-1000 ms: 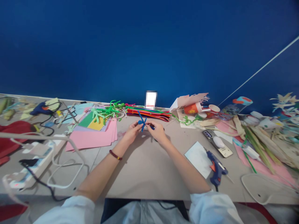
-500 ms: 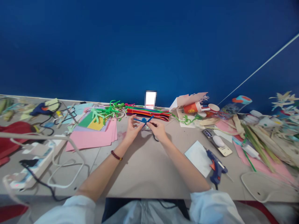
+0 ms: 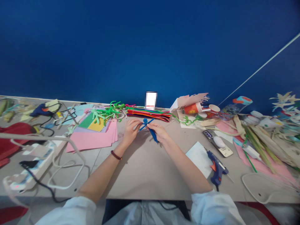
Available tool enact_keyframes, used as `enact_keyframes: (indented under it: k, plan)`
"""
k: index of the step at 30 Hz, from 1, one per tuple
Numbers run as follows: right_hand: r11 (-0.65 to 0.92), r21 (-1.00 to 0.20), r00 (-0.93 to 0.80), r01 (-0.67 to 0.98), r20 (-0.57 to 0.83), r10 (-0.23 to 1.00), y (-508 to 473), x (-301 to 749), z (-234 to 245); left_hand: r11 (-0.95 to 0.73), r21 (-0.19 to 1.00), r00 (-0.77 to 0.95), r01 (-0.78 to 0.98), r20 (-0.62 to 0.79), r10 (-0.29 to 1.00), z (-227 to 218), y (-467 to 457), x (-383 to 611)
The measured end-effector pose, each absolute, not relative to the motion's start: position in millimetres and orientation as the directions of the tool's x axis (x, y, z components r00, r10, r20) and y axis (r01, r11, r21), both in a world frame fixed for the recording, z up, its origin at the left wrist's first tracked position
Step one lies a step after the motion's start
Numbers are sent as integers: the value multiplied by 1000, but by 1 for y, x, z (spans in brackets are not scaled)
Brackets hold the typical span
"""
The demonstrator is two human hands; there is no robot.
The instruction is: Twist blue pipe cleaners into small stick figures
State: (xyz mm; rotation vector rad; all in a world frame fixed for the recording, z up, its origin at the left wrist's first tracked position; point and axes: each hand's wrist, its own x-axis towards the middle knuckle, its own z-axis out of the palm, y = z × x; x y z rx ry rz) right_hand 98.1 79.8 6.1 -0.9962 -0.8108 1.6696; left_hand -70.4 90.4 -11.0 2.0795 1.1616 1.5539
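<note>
Fuzzy blue shape [image 3: 145, 120] pinched over the table

Nearest us, soft pale sleeves [image 3: 212, 207] are creased above bare forearms, and a bracelet of round dark beads [image 3: 116, 155] circles the left wrist. On the right we see a glue gun [image 3: 217, 170] of hard blue plastic, beside a flat pale paper square [image 3: 198, 157].

Farther in, the right hand [image 3: 157, 130] pinches the blue shape, a rounded knob with thin crossed arms and strands hanging below, at mid-table between the hands. The left hand [image 3: 131, 128] curls its fingers beside it; we cannot tell whether they grip.

Left of them lie smooth pink sheets [image 3: 91, 141]. Just beyond, we find a bundle of slim multicoloured stems [image 3: 148, 114] and fuzzy, branching green pieces [image 3: 110, 112], before a plain blue wall [image 3: 131, 50].
</note>
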Motion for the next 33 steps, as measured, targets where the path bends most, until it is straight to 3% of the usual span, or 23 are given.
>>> enact_keyframes:
  k: [10,16,21,25,33]
  plan:
    - [-248,-841,-68,-481,-246,967,80,93,3,-482,845,98,230,473,876,-10,69,-47]
    - [-160,-837,40,-523,-212,977,78,87,-1,-199,980,20,-2,199,980,-15,63,-33]
    - [-84,-889,104,-450,-145,984,73,84,3,-146,985,-27,-93,144,989,-22,68,-34]
    - [-142,-911,57,-388,-177,983,72,84,5,-119,975,-69,-188,108,992,-17,71,-36]
    - [-177,-864,-38,-471,-180,983,73,82,4,-105,968,-131,-227,76,988,-13,73,-39]
